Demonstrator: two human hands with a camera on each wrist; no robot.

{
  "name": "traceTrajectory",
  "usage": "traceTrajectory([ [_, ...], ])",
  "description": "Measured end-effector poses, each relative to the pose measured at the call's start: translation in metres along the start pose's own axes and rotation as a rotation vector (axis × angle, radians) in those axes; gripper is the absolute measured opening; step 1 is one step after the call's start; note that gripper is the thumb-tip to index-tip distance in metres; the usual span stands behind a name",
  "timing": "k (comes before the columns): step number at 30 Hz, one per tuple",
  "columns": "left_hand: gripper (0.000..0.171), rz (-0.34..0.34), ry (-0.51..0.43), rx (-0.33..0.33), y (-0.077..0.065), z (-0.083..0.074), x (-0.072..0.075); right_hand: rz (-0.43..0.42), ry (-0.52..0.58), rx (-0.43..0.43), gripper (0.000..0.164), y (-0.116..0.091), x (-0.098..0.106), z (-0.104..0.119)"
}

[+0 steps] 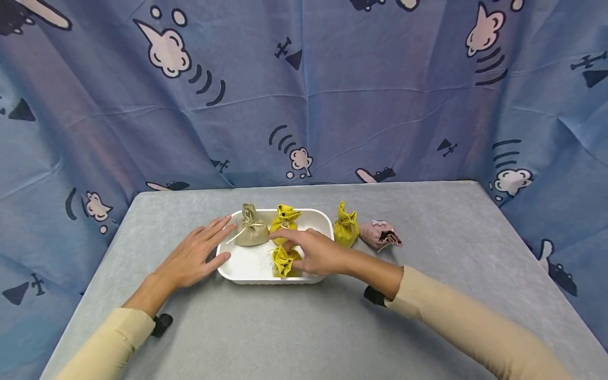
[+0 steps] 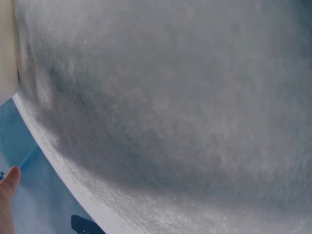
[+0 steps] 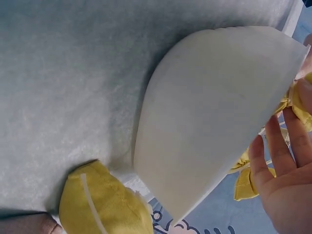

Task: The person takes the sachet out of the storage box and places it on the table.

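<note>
A white tray (image 1: 256, 266) sits on the table. My right hand (image 1: 325, 254) reaches over its right side and pinches a yellow drawstring pouch (image 1: 283, 261) at the tray's front. Behind that, the tray also holds a beige drawstring pouch (image 1: 253, 233) and another yellow pouch (image 1: 286, 214), partly hidden by my fingers. My left hand (image 1: 197, 257) lies at the tray's left rim with its fingers spread and holds nothing. In the right wrist view, the tray's outer wall (image 3: 209, 112) hides part of what my right hand (image 3: 287, 187) grips.
Right of the tray stands a yellow pouch (image 1: 345, 228), with a pink pouch (image 1: 378, 235) lying beside it. The grey tabletop (image 1: 247, 332) ends at the back against a blue patterned curtain (image 1: 361, 126), which also hangs on both sides.
</note>
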State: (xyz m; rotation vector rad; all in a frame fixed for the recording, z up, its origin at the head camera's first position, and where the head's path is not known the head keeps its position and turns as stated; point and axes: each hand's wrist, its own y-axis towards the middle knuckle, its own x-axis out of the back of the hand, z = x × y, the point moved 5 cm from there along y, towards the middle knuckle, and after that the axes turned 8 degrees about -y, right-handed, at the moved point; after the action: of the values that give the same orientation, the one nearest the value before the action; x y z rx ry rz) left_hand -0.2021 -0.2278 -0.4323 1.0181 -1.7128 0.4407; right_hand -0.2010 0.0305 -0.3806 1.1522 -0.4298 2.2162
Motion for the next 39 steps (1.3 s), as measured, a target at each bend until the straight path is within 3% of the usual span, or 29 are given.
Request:
traceTrajectory([
  [14,0.065,0.012,-0.002,0.011,0.000,0.000,-0.001,-0.096,0.018,0.037,0.067,-0.007,0.016,-0.004],
  [39,0.065,0.019,0.003,0.023,-0.001,-0.001,0.000,-0.205,-0.002,0.059,0.061,-0.037,0.082,0.001],
])
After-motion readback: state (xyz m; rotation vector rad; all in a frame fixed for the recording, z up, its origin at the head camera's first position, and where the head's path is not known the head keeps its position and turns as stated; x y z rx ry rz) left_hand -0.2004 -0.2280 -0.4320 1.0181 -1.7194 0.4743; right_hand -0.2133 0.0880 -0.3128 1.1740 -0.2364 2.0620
